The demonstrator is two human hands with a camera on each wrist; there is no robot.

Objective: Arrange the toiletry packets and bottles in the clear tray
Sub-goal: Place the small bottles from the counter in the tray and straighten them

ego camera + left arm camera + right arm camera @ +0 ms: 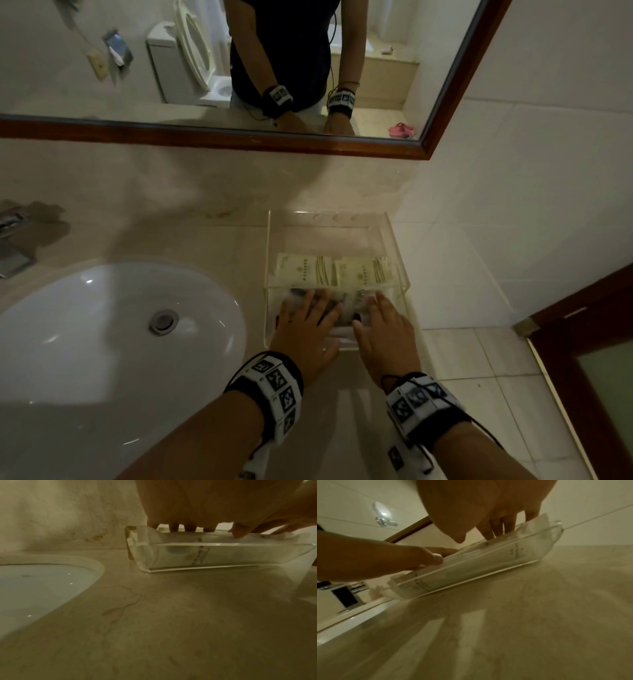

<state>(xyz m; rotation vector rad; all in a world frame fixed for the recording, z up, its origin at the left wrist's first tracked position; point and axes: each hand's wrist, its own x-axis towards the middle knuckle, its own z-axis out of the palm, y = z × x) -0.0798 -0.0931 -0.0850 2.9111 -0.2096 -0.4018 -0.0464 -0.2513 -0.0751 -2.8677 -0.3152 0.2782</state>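
Note:
A clear tray (pixel 394 240) stands on the counter to the right of the sink. Two cream packets (pixel 305 270) lie side by side across its middle. Both hands reach into its near part. My left hand (pixel 308 318) lies flat with spread fingers on clear-wrapped packets (pixel 337 313). Beside it, my right hand (pixel 382 318) rests the same way on the right side. In the left wrist view the fingertips (pixel 188 528) touch wrapped packets behind the tray wall (pixel 223 553). In the right wrist view the straight fingers (pixel 498 530) press a white packet (pixel 471 563) in the tray (pixel 554 532).
The white sink basin (pixel 102 342) lies left of the tray, with a chrome faucet (pixel 13 236) behind it. A framed mirror (pixel 239 140) hangs above the counter. The tiled wall (pixel 513 205) stands close on the right, and the counter ends above floor tiles (pixel 479 359) and a door (pixel 582 342).

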